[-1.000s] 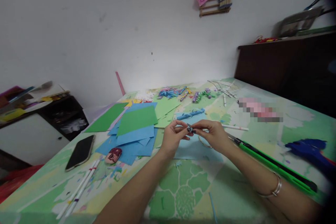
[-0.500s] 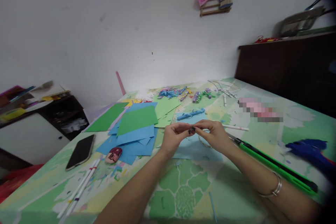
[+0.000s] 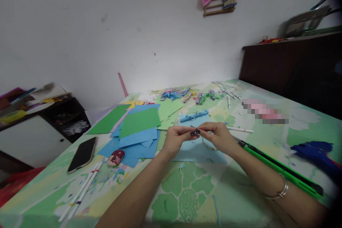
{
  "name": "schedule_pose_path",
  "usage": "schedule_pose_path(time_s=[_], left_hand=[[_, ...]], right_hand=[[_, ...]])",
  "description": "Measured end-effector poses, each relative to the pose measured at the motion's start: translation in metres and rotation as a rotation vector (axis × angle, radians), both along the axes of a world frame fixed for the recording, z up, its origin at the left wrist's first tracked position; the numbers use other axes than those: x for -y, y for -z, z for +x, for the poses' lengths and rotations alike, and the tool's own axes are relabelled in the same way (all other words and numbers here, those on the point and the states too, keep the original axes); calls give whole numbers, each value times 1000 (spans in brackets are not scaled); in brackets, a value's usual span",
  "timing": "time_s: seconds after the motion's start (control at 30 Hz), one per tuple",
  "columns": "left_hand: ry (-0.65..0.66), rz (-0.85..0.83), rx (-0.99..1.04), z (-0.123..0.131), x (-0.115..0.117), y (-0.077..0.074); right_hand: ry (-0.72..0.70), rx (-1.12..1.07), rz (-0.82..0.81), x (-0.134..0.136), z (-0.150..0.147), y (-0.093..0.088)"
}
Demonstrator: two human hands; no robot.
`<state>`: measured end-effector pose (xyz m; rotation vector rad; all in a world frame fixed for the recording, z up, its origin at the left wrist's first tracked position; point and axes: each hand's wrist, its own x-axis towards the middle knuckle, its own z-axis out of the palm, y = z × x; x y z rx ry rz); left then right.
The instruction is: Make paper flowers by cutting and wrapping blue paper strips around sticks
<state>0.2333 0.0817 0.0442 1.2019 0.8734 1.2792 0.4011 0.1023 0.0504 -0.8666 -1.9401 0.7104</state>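
Observation:
My left hand (image 3: 175, 139) and my right hand (image 3: 217, 136) meet fingertip to fingertip above a light blue paper sheet (image 3: 197, 155). Both are closed in a pinch. Something small and thin shows between the fingertips, too small to name. A thin ring or wire loop (image 3: 207, 145) hangs below my right hand's fingers; whether it is held or lies on the paper I cannot tell. Just beyond the hands lies a rolled blue paper tube (image 3: 193, 115) with curled strips. A white pen (image 3: 240, 130) lies beside my right hand, near a green utility knife (image 3: 280, 167).
Green and blue paper sheets (image 3: 140, 121) are stacked left of the hands, by a phone (image 3: 82, 155), a small dark red case (image 3: 116, 157) and white pens (image 3: 80, 192). Curled paper pieces (image 3: 171, 95) lie at the back. A blue-handled tool (image 3: 312, 151) lies at the right.
The fingertips have shifted slightly against each other, and a thin tip now shows above them. Otherwise the hands and the things on the table stay in place.

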Motion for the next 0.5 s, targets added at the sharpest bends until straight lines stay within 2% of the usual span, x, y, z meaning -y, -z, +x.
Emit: schedule_pose_path(time_s=[0.5], left_hand=[[3, 20, -9, -1, -1, 1]], right_hand=[[-17, 14, -22, 0, 0, 0]])
